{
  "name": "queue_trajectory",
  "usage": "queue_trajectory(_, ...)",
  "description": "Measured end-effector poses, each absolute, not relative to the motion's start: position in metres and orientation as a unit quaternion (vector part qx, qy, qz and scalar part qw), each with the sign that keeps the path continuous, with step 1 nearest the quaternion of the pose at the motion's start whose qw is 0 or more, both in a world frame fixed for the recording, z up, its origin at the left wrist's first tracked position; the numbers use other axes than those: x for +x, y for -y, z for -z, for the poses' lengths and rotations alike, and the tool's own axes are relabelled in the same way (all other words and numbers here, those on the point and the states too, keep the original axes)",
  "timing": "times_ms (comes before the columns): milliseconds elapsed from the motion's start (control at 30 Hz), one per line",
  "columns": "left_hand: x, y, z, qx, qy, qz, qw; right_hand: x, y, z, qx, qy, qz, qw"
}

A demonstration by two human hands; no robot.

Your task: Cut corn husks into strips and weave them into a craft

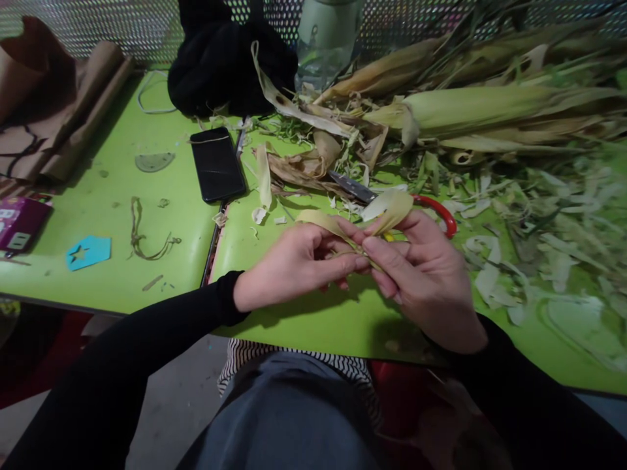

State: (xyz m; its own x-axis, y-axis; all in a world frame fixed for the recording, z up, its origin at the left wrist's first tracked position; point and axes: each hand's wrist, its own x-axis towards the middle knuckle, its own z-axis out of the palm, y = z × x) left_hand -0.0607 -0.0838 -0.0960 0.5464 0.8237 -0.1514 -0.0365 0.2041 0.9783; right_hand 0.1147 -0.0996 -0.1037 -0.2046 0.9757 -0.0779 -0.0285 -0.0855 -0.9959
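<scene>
My left hand [289, 261] and right hand [431, 281] pinch a pale husk strip [398, 206] between them, above the near edge of the green bench [245, 248]. My fingers cover its middle, so it may be two pieces. Just beyond lie the scissors [356, 189], red handle partly behind my right hand, and loose husks crowd them. On my right, shavings [494, 267] litter the surface under a heap of corn husks [480, 111]. Left of me sit a phone [218, 164], twisted cord [136, 228] and blue tag [95, 250].
</scene>
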Motion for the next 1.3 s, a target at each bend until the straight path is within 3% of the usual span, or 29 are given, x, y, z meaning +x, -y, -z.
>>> queue_trajectory(467, -0.064, 0.093, 0.098, 0.696, -0.335, -0.356, 0.526, 0.115, 0.103, 0.098, -0.444, 0.471, -0.599, 0.471)
queue_trajectory(1067, -0.063, 0.099, 0.099, 0.728, -0.351, -0.313, 0.499, 0.116, 0.098, 0.105, -0.462, 0.464, -0.629, 0.420)
queue_trajectory(1300, -0.063, 0.093, 0.096, 0.643, -0.353, -0.370, 0.570, 0.116, 0.099, 0.102, -0.442, 0.524, -0.573, 0.450)
